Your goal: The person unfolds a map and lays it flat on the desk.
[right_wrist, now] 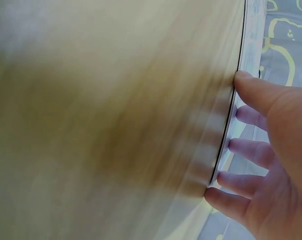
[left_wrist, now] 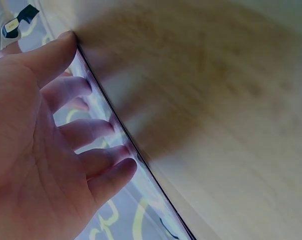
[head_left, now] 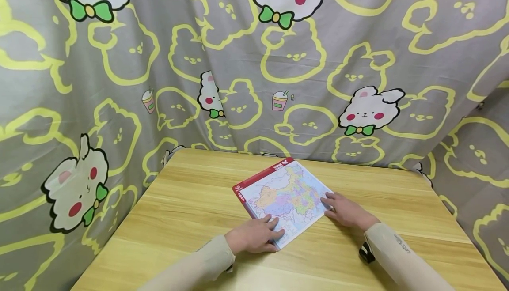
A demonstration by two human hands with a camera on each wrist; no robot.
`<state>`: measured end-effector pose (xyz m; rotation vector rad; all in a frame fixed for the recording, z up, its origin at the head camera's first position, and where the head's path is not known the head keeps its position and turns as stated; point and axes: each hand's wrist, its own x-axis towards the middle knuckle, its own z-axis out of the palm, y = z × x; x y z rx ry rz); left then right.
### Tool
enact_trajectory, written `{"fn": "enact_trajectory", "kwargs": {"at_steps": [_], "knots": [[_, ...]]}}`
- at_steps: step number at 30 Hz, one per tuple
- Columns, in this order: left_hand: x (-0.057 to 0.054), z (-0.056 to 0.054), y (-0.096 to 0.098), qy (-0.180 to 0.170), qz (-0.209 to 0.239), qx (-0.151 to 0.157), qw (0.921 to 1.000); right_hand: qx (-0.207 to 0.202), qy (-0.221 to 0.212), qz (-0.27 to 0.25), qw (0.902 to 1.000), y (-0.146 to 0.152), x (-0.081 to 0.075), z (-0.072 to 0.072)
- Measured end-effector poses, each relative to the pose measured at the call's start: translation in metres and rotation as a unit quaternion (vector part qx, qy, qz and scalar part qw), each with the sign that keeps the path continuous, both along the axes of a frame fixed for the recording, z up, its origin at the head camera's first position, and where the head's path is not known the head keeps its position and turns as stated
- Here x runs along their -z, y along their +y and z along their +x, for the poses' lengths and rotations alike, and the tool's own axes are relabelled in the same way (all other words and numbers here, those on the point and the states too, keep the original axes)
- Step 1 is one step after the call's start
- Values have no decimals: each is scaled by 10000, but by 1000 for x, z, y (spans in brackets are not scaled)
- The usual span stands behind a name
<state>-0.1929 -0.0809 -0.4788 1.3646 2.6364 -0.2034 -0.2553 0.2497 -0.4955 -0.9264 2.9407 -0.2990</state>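
Two sleeves [head_left: 401, 255], the right one's lettering barely legible, lead to the left hand [head_left: 253, 235] and right hand [head_left: 350, 210], both relaxed, fingers outstretched on one map [head_left: 284, 194] lying on the desk [head_left: 191, 194], its red-border writing too small to read.

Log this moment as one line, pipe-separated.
red-bordered map: on table, askew | left hand: touching map beside its near corner | right hand: touching map's right corner

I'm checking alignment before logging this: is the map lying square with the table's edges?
No, the head view shows the map turned at an angle, its red strip slanting against the back edge of the table.
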Motion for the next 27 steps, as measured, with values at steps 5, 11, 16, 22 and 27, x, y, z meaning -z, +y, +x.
{"fn": "enact_trajectory", "kwargs": {"at_steps": [5,11,16,22,27], "knots": [[0,0,3,-14,-38,6,10000,10,-4,12,10000,0,0,-3],[1,0,5,-82,-70,-5,9999,11,-12,52,10000,-1,-3,-5],[1,0,6,-28,-17,39,10000,-1,3,68,10000,-3,-5,-7],[-1,1,8,-60,-42,49,10000,-30,33,-7,10000,-3,-7,-8],[-1,2,10,-83,-40,37,10000,-228,208,-91,9995,-2,-5,-8]]}}
